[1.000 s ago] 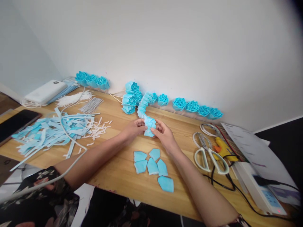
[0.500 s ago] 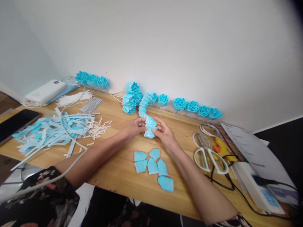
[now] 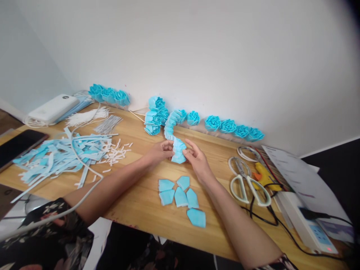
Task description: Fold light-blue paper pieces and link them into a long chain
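Both my hands meet at the middle of the wooden table (image 3: 146, 210). My left hand (image 3: 160, 152) and my right hand (image 3: 197, 159) pinch the near end of a long row of stacked blue cut pieces (image 3: 177, 150). That row curves back toward the wall, up to a heap of blue petals (image 3: 154, 116). Just in front of my hands lie several loose blue petal-shaped pieces (image 3: 181, 197).
Finished blue roses (image 3: 234, 129) and another group of roses (image 3: 109, 95) line the wall. Blue strip offcuts (image 3: 62, 153) and a white cable cover the left side, beside a phone (image 3: 17, 144) and power bank (image 3: 53, 108). Scissors (image 3: 247, 183), a yellow glue gun (image 3: 263, 174), papers and a power strip (image 3: 312, 228) sit right.
My fingers have shifted slightly on the end of the blue row, and my right fingers have straightened a little. Otherwise the scene is the same.
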